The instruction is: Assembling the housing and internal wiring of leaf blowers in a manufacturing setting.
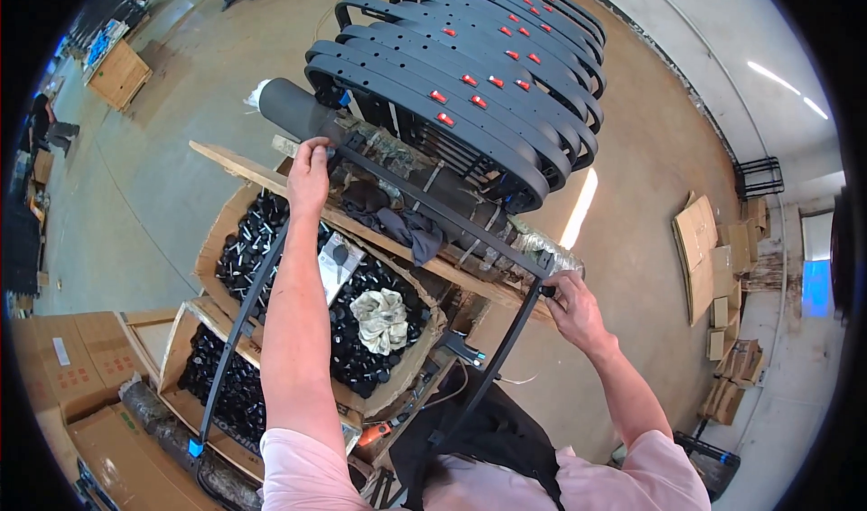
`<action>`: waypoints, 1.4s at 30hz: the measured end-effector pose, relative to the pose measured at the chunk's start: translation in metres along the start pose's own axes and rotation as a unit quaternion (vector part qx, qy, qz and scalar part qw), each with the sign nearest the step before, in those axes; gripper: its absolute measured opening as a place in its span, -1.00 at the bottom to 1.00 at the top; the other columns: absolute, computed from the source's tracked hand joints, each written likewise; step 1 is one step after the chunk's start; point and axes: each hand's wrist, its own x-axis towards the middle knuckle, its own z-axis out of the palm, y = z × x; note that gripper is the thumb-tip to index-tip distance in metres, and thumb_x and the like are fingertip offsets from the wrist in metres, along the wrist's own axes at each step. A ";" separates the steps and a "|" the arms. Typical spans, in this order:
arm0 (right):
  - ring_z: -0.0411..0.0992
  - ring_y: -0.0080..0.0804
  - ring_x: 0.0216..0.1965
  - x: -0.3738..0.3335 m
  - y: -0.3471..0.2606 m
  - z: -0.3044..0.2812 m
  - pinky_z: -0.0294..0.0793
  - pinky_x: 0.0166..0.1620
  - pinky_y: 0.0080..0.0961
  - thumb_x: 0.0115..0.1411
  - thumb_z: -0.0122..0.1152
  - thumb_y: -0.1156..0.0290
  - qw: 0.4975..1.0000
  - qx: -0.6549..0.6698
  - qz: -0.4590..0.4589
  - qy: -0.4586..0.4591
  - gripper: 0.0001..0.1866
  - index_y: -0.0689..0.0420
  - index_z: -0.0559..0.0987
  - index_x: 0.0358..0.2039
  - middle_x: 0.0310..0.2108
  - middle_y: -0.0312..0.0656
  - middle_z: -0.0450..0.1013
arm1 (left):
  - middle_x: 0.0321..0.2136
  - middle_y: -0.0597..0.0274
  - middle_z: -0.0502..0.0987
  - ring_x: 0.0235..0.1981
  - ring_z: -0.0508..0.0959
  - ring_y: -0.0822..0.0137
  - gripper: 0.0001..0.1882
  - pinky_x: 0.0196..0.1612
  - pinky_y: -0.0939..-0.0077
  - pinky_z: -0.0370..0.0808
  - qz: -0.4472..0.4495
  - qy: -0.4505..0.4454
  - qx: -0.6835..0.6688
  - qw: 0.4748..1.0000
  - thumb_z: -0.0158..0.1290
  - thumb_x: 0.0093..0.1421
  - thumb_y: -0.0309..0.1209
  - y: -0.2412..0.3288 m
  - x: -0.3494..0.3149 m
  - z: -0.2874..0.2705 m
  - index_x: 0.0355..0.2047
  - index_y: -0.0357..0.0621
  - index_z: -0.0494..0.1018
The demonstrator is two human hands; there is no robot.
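A black metal tube frame (440, 207) spans the space in front of me. Its crossbar runs between my hands, and two long legs reach back toward me; the left leg ends in a blue piece (196, 448). At the left corner, my left hand (309, 178) has its fingers closed round the bar end. My right hand (576, 311) pinches at the right corner, by a small dark part that I cannot make out clearly. Under the crossbar lie a padded, wrapped roller (302, 113) and a dark cloth (408, 231).
Beyond the roller stands a stack of black curved frames (470, 68) with red clips. Below my left arm are boxes of black knobs (257, 258), with a white glove (380, 321) on top. An orange-handled tool (373, 434) lies near me. Flattened cardboard (695, 253) leans at the right.
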 end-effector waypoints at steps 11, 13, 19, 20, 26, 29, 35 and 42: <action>0.62 -0.10 -0.31 0.011 -0.015 0.004 0.60 -0.17 -0.24 0.26 0.36 0.24 0.986 -0.157 0.044 -0.013 -0.61 0.14 0.59 0.03 -0.37 -0.06 0.61 | 0.12 0.16 0.58 0.12 0.59 0.15 -0.71 0.21 0.31 0.46 -0.013 -0.036 -0.058 0.998 0.12 0.37 -0.29 -0.010 -0.006 -0.006 0.07 0.16 0.61; 0.64 -0.08 -0.30 0.016 -0.016 0.007 0.60 -0.16 -0.21 0.29 0.33 0.21 0.983 -0.168 0.066 -0.020 -0.62 0.13 0.58 0.03 -0.39 -0.04 0.63 | 0.11 0.15 0.57 0.14 0.58 0.14 -0.71 0.21 0.29 0.45 -0.012 -0.043 -0.026 0.999 0.09 0.38 -0.28 -0.013 -0.006 -0.008 0.08 0.19 0.61; 0.65 0.04 -0.29 0.023 -0.007 0.008 0.60 -0.14 -0.09 0.38 0.21 0.13 0.975 -0.201 0.085 -0.034 -0.60 0.15 0.50 0.05 -0.42 0.02 0.64 | 0.02 0.18 0.55 0.10 0.57 0.12 -0.72 0.19 0.22 0.46 -0.009 -0.027 0.093 0.995 0.05 0.40 -0.22 0.005 -0.004 -0.003 0.05 0.25 0.64; 0.64 0.08 -0.29 0.025 -0.008 0.007 0.60 -0.13 -0.07 0.38 0.21 0.13 0.978 -0.187 0.083 -0.037 -0.59 0.16 0.48 0.06 -0.42 0.02 0.64 | 0.02 0.18 0.55 0.10 0.57 0.12 -0.72 0.19 0.22 0.46 -0.012 -0.025 0.091 0.995 0.05 0.40 -0.22 0.002 -0.004 -0.001 0.05 0.25 0.64; 0.63 0.16 -0.28 0.023 -0.025 -0.004 0.59 -0.13 -0.01 0.36 0.20 -0.02 0.962 -0.203 0.113 -0.145 -0.50 0.20 0.48 0.00 -0.43 0.07 0.62 | 0.09 0.22 0.55 0.05 0.59 0.21 -0.69 0.16 0.34 0.48 0.015 0.000 -0.031 0.999 0.09 0.41 -0.24 -0.013 -0.004 -0.009 0.13 0.21 0.58; 0.64 0.11 -0.28 0.024 -0.022 -0.008 0.60 -0.18 -0.01 0.30 0.25 -0.07 0.931 -0.314 0.117 -0.147 -0.47 0.21 0.56 -0.08 -0.42 0.09 0.63 | 0.08 0.21 0.55 0.05 0.59 0.18 -0.70 0.16 0.31 0.49 -0.068 -0.041 0.067 0.995 0.12 0.40 -0.25 -0.001 -0.008 -0.005 0.12 0.20 0.57; 0.66 0.07 -0.30 0.007 -0.049 -0.012 0.63 -0.24 -0.04 0.21 0.32 -0.12 0.936 -0.343 -0.001 -0.078 -0.43 0.22 0.64 -0.18 -0.40 0.07 0.64 | 0.07 0.21 0.56 0.08 0.59 0.12 -0.71 0.17 0.22 0.49 0.019 -0.001 0.104 0.994 0.13 0.37 -0.18 -0.001 -0.013 -0.010 0.09 0.30 0.59; 0.65 -0.03 -0.32 0.011 -0.034 -0.015 0.64 -0.26 -0.07 0.17 0.37 0.09 0.890 -0.424 -0.015 -0.167 -0.63 0.19 0.64 -0.29 -0.39 0.00 0.64 | 0.02 0.21 0.58 0.07 0.60 0.11 -0.73 0.18 0.22 0.48 -0.021 -0.010 0.063 0.998 0.10 0.38 -0.17 -0.001 -0.012 -0.006 0.04 0.23 0.61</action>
